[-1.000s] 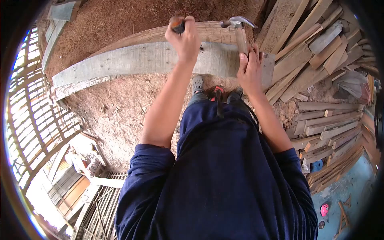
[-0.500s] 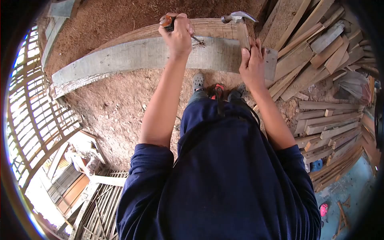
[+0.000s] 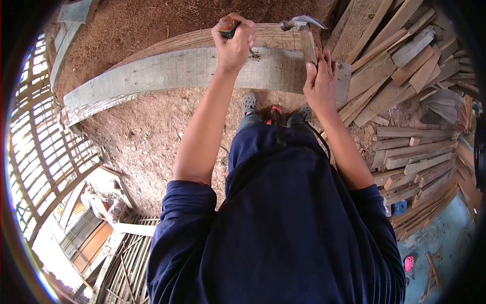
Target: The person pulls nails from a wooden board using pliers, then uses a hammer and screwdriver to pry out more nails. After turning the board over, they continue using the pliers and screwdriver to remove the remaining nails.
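My left hand (image 3: 234, 46) is wrapped round the orange and black handle of a chisel-like tool (image 3: 227, 25). Its metal shaft points down to a small dark rough spot (image 3: 254, 54) on a long grey board (image 3: 167, 71); whether the tip touches is too small to tell. Near the board's right end, my right hand (image 3: 320, 83) grips a hammer (image 3: 307, 43) by its wooden handle, the metal claw head pointing away from me.
Loose boards (image 3: 374, 81) are heaped at the right, with stacked planks (image 3: 420, 157) below them. Sawdust (image 3: 147, 30) covers the ground beyond the board. A slatted lattice (image 3: 45, 137) stands at the left. My shoes (image 3: 249, 103) are just below the board.
My left hand has shifted slightly right with the tool, which now stands more upright over the dark spot. My right hand and the hammer have hardly moved.
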`<state>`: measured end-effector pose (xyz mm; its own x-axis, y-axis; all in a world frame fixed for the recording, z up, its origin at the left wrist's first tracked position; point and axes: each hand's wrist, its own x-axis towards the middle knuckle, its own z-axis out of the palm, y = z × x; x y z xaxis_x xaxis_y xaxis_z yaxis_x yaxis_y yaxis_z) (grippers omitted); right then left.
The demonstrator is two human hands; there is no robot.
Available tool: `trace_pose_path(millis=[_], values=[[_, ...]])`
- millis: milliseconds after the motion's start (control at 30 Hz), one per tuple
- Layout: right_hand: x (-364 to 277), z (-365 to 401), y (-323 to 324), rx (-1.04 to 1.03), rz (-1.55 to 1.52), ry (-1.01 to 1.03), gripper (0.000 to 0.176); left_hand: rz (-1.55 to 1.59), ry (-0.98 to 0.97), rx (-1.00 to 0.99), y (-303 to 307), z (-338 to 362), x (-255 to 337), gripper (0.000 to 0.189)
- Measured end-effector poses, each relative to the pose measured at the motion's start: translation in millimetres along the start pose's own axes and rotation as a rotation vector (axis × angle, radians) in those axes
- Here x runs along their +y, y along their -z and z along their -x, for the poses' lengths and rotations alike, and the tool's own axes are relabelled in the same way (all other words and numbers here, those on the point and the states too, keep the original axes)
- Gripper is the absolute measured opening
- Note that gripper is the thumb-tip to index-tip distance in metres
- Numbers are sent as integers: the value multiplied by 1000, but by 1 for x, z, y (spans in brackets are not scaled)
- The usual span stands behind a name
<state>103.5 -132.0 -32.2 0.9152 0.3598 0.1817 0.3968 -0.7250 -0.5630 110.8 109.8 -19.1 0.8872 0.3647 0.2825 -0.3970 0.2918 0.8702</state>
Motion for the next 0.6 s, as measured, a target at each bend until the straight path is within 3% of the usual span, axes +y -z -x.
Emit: trace_pose_path(millis=[167,233,267,333,367,433,500,567,600], values=[[-2,1,1,-8,3,-4,50,4,-106,-31,5,4,-10,2],[-1,1,1,-6,-7,-3,50,-392,-306,-159,7,1,-11,3],[-1,0,1,-3,-18,-1,49,-391,-305,-159,6,-1,-9,3],[-1,1,2,0,-10,11,49,-40,0,-151,3,-4,-2,15],[-1,0,3,5,-2,25,48,-39,-1,-149,0,-4,0,15],[-6,-2,15,56,-51,55,45,-284,-161,-380,-9,-9,3,16],[-15,-5,39,103,-98,92,42,-343,-154,-411,-15,-15,5,18],[-31,-11,75,-72,-385,-87,31,-323,-154,-460,-15,-20,2,18],[-37,-15,89,-71,-377,-69,31,-321,-171,-450,-11,-20,0,18]])
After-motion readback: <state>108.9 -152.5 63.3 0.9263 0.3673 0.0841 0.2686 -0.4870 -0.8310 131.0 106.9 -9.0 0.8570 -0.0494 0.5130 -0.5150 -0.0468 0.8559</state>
